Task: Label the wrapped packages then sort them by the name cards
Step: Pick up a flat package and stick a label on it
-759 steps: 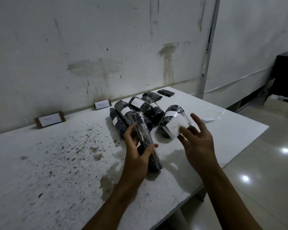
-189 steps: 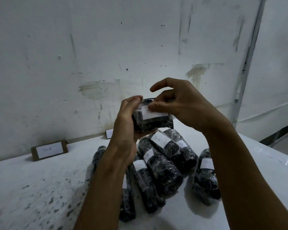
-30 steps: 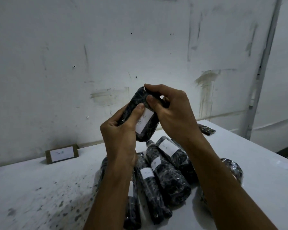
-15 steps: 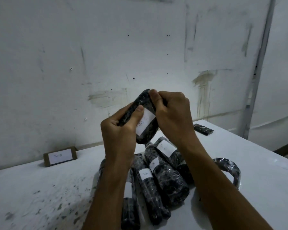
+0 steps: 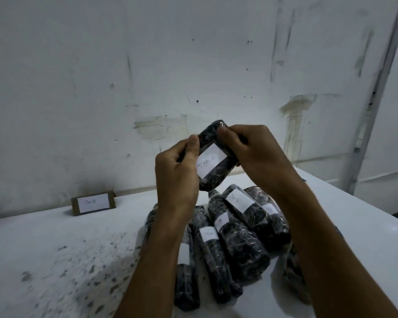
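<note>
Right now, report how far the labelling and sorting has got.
Done: the packages piled on the table show white labels. In hand: left hand and right hand hold a labelled package up. Left: sorting; nothing lies by the name card.

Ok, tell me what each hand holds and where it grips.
Both grip one labelled wrapped package: the left hand at its lower left side, the right hand around its upper end.

The forearms hide much of the packages pile. At nine o'clock, the name card lettering is too small to read. The worktop runs off-frame.
</note>
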A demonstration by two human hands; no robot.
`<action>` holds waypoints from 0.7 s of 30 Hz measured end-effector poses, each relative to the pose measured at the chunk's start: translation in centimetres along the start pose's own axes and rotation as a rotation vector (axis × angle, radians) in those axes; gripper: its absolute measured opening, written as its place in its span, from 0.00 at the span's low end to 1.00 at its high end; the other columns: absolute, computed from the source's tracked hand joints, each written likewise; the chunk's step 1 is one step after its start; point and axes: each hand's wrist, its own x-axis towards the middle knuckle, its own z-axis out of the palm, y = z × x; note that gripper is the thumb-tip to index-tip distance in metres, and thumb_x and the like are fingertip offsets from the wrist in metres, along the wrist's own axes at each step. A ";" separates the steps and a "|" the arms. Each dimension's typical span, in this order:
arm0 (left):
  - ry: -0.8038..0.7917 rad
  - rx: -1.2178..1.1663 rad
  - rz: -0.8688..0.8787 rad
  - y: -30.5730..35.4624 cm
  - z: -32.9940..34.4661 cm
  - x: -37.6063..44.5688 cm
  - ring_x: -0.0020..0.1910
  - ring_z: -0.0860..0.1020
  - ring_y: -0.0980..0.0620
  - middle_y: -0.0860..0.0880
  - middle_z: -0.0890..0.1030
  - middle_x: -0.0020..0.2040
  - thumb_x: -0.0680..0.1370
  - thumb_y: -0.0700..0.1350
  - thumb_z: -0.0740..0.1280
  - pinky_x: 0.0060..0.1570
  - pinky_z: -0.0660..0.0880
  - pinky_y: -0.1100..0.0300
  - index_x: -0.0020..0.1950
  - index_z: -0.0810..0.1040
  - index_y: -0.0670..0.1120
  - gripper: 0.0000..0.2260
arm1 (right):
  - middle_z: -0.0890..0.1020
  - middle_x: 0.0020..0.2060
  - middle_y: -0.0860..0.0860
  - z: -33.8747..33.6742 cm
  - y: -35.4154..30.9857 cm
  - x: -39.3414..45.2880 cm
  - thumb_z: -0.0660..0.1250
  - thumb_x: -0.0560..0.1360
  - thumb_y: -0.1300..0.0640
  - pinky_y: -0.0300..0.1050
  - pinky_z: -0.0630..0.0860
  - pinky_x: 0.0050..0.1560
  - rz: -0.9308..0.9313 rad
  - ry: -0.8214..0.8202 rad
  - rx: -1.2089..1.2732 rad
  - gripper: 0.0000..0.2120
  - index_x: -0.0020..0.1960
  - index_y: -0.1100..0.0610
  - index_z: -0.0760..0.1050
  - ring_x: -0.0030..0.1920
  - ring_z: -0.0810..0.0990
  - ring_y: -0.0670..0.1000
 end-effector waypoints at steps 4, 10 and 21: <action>0.036 -0.007 -0.023 -0.5 -0.2 0.2 0.41 0.84 0.39 0.44 0.85 0.37 0.84 0.51 0.64 0.41 0.82 0.36 0.35 0.85 0.62 0.19 | 0.81 0.48 0.42 0.0 -0.4 -0.8 0.77 0.69 0.39 0.32 0.76 0.43 0.006 -0.262 -0.144 0.33 0.67 0.52 0.72 0.45 0.80 0.37; 0.099 -0.050 -0.061 -0.8 -0.9 0.9 0.36 0.84 0.50 0.51 0.84 0.34 0.84 0.50 0.65 0.42 0.83 0.45 0.34 0.85 0.57 0.19 | 0.81 0.39 0.45 0.7 -1.4 -0.7 0.75 0.75 0.50 0.35 0.76 0.37 -0.085 -0.139 -0.098 0.14 0.57 0.56 0.78 0.37 0.80 0.41; 0.111 -0.027 -0.058 -1.3 -0.8 1.0 0.39 0.85 0.43 0.49 0.85 0.34 0.84 0.50 0.64 0.38 0.84 0.47 0.36 0.83 0.53 0.18 | 0.82 0.50 0.42 1.4 -0.1 -1.0 0.76 0.65 0.34 0.39 0.79 0.48 -0.099 -0.184 -0.192 0.37 0.67 0.50 0.71 0.47 0.81 0.40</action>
